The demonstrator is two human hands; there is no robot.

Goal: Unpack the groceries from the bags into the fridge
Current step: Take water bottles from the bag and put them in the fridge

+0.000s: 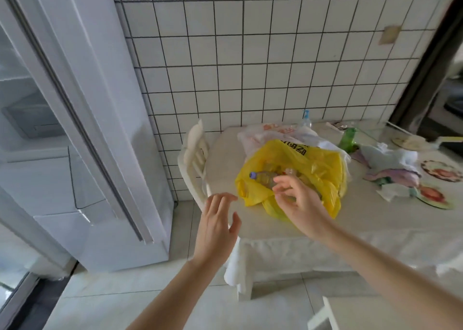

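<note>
A yellow plastic bag [318,169] lies open on the white table [375,224]. Inside it a clear bottle with a purple cap [261,178] lies on its side among other bottles. My right hand [298,199] hovers over the bag's mouth with fingers spread, holding nothing. My left hand [218,224] is open too, just left of the bag at the table's edge. A white bag with red print [265,135] sits behind the yellow one. The white fridge [82,119] stands at the left with its door [15,154] open.
A white chair [194,159] stands between the fridge and the table. On the table's right lie a green bottle [348,137], crumpled cloths [390,164], fruit-pattern coasters [441,170] and a plate [411,141]. The tiled wall is behind.
</note>
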